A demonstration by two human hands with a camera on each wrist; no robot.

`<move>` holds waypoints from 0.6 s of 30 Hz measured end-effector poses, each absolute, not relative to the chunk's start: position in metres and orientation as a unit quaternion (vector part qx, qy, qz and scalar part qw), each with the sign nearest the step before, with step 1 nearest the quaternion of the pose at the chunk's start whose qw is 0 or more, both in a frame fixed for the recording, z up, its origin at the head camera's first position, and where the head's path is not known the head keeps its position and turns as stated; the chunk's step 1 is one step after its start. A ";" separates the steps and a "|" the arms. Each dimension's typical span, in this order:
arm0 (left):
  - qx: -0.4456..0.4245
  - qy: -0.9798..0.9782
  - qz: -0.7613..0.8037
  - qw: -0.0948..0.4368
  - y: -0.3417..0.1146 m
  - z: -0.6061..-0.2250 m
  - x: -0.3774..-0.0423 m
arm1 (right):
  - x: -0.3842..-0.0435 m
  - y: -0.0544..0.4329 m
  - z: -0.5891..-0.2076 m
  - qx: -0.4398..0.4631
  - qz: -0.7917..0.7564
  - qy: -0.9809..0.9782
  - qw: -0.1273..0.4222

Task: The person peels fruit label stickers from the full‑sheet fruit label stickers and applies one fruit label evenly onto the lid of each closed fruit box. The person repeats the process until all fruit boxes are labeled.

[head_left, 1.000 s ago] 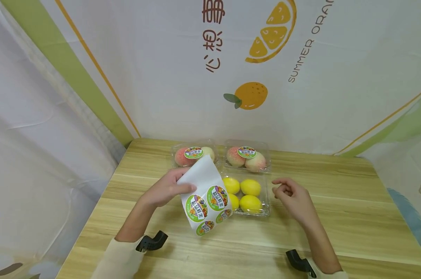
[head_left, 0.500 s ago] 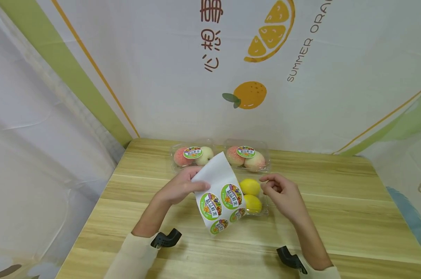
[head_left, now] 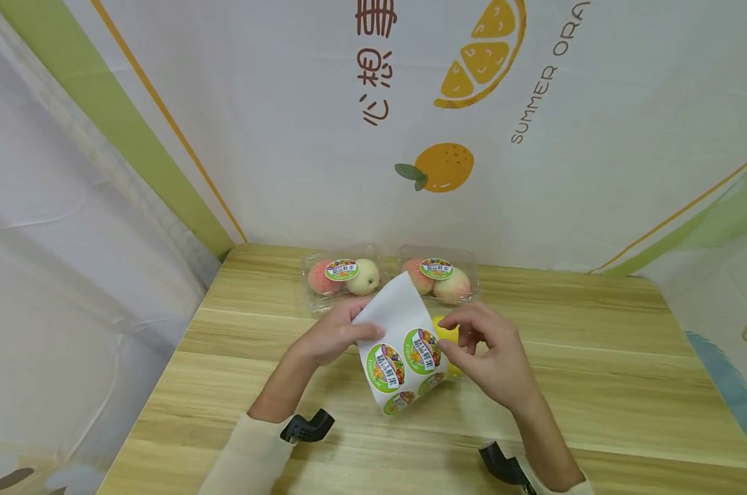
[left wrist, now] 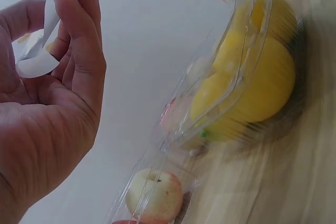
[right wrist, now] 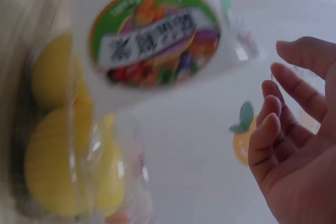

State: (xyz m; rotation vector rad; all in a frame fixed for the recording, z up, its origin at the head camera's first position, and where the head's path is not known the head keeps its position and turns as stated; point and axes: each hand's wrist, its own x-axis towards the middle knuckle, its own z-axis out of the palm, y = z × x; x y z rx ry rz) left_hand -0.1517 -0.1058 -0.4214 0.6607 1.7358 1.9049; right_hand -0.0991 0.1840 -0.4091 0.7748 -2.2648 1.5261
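A white sheet of oval fruit stickers point(head_left: 390, 315) hangs tilted in my left hand point(head_left: 342, 335), pinched between thumb and fingers near its upper left edge. My right hand point(head_left: 489, 352) is at the sheet's right edge, its fingers loosely bent and holding nothing. The right wrist view shows a gap between those fingers and a sticker point(right wrist: 155, 36). Behind the sheet, in a clear plastic box on the table, are several yellow lemons point(left wrist: 265, 80). In the head view the sheet and right hand hide most of that box.
Two clear boxes of peaches stand along the back of the wooden table point(head_left: 255, 357), the left box point(head_left: 313, 297) and the right box point(head_left: 469, 260). Each bears an oval sticker. A printed white curtain point(head_left: 311, 137) rises behind the table.
My left hand has carried the sticker sheet rightward, covering more of the lemons. My right hand has moved left to the sheet's edge. The peach boxes stay put.
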 end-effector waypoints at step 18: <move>0.246 0.580 0.735 0.251 -0.096 -0.425 -0.148 | -0.100 0.162 -0.406 0.295 0.487 -0.798 0.195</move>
